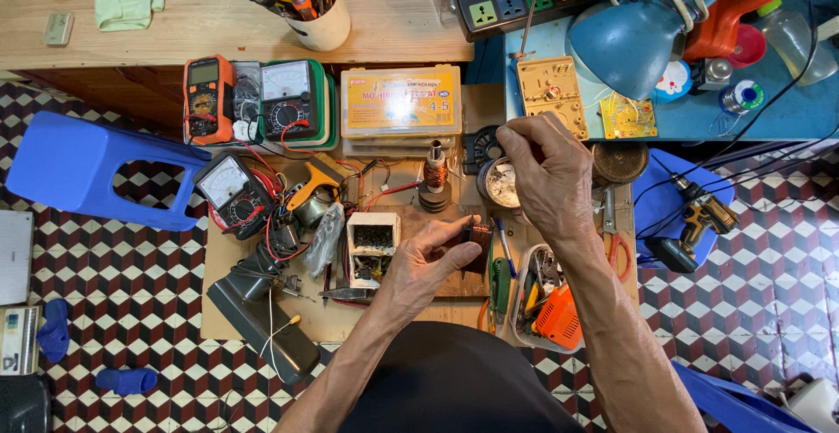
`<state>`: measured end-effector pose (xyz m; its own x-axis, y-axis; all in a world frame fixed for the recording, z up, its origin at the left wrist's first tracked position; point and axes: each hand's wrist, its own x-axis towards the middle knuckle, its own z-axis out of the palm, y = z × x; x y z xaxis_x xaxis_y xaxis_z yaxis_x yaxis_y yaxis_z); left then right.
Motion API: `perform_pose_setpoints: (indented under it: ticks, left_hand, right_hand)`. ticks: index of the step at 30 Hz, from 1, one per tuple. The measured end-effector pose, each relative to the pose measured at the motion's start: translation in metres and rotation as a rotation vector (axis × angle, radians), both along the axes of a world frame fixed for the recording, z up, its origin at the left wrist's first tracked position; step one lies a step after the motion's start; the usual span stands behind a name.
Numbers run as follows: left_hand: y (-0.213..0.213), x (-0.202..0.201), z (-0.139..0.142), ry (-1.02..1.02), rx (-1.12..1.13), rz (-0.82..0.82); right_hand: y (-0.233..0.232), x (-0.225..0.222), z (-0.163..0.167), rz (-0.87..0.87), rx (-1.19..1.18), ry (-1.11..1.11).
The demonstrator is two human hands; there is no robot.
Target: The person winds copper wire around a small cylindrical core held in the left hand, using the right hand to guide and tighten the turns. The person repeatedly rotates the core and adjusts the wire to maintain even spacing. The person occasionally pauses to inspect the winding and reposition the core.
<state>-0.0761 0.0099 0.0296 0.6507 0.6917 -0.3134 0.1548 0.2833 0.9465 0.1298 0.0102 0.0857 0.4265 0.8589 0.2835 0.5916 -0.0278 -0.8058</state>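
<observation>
Head view: we look straight down on a low wooden work board laid on a patterned tile floor. Our left hand grips a small copper-wound coil block between thumb and fingers, near the middle of the board. Our right hand is raised just beyond it, fingers pinched together over a round open tin of pale paste; we cannot tell what the fingertips pinch. Just left of the tin stands an upright copper coil on a dark round base. A small white open box holding dark parts sits just left of the left hand. Further left lies a black analogue meter with red leads, and beyond it, at the far edge, an orange digital multimeter and a green-cased analogue meter. A yellow-lidded clear plastic parts case lies at the far middle. A blue desk lamp hangs over the far right, and a blue plastic stool lies at the left.
</observation>
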Motion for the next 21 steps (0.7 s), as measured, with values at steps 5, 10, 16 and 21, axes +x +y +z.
perform_pose_setpoints:
  ticks: [5,10,16,21]
  left_hand:
    - [0.000,0.002,0.003,0.017,-0.022,-0.001]
    - [0.000,0.000,0.012,-0.053,-0.044,0.011]
    - [0.008,0.011,0.020,-0.234,-0.137,0.212]
    - [0.024,0.018,0.022,-0.299,-0.235,0.294]
  right_hand:
    - [0.002,0.001,-0.003,0.002,0.000,0.010]
    - [0.001,0.008,-0.033,-0.016,-0.110,0.091]
    - [-0.039,-0.023,-0.073,-0.012,-0.389,0.593]
    - [-0.089,-0.055,-0.058,-0.094,-0.339,0.423]
